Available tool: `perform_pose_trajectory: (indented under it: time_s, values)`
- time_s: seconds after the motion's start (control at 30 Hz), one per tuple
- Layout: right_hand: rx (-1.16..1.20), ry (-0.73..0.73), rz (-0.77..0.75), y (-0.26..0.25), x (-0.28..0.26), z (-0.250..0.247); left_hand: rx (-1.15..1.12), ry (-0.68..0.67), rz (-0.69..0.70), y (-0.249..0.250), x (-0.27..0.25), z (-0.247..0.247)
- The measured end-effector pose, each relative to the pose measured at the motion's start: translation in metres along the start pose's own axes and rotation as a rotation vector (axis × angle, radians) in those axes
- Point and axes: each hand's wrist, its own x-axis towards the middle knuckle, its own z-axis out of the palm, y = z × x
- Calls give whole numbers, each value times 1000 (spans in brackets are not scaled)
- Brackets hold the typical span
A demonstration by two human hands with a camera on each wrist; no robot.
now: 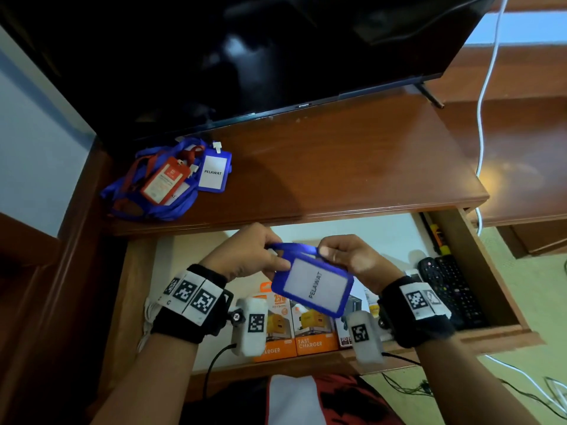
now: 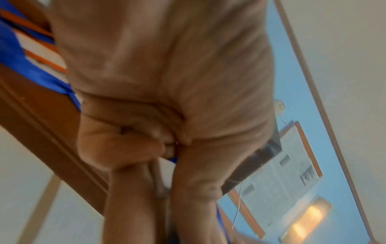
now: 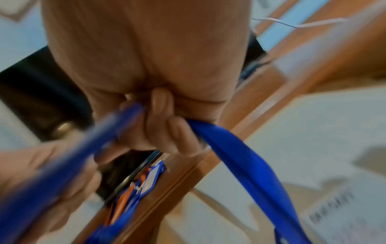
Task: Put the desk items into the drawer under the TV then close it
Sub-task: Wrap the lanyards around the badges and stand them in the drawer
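A blue badge holder (image 1: 313, 289) with a white "PELAWAT" card hangs over the open drawer (image 1: 478, 262), held between both hands. My left hand (image 1: 245, 253) pinches its blue lanyard (image 1: 291, 247) on the left, and my right hand (image 1: 346, 256) grips the same strap on the right. In the right wrist view the blue lanyard (image 3: 240, 158) runs out of my curled fingers (image 3: 165, 118). A pile of blue and red lanyards (image 1: 147, 191) with an orange badge (image 1: 164, 178) and another blue PELAWAT badge (image 1: 214, 170) lies on the desk top at the left.
The TV (image 1: 245, 50) stands at the back of the wooden desk top (image 1: 352, 161). Inside the drawer lie orange charger boxes (image 1: 294, 329) at the front and black remotes (image 1: 454, 286) at the right. A white cable (image 1: 484, 96) hangs on the right.
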Motion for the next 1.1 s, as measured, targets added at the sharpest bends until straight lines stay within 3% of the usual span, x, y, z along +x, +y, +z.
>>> perform_pose_trajectory:
  time_s: [0.13, 0.27, 0.37, 0.43, 0.5, 0.6, 0.73, 0.87, 0.97, 1.03, 1.1]
  values:
    - [172, 108, 38, 15, -1, -3, -245, 162, 7, 0, -3, -6]
    - [40, 68, 33, 12, -5, 9, -496, 508, -39, -5, 8, -11]
    - [-178, -16, -7, -10, -11, 21, -446, 700, -32, -9, 15, -13]
    - [-302, -85, -42, -30, -13, 24, -287, 766, -18, -14, 18, -11]
    - [-383, -119, -67, -49, -15, 22, -79, 749, 13, -14, 17, -6]
    - [-425, -49, -131, -72, -12, 8, 101, 558, 46, -3, 11, 7]
    - [-446, 27, -207, -87, 2, -19, 87, 251, 120, 7, 0, 14]
    - [-364, 22, -112, -70, 15, -38, -66, 91, 191, 12, -11, 8]
    - [-115, 88, -87, -50, 16, -29, -373, 139, 292, 8, -14, 4]
    - [-24, 166, -21, -35, 12, -10, -517, 248, 315, 5, -12, 2]
    - [-15, 131, -23, -20, 11, 12, -555, 410, 287, 1, -7, 1]
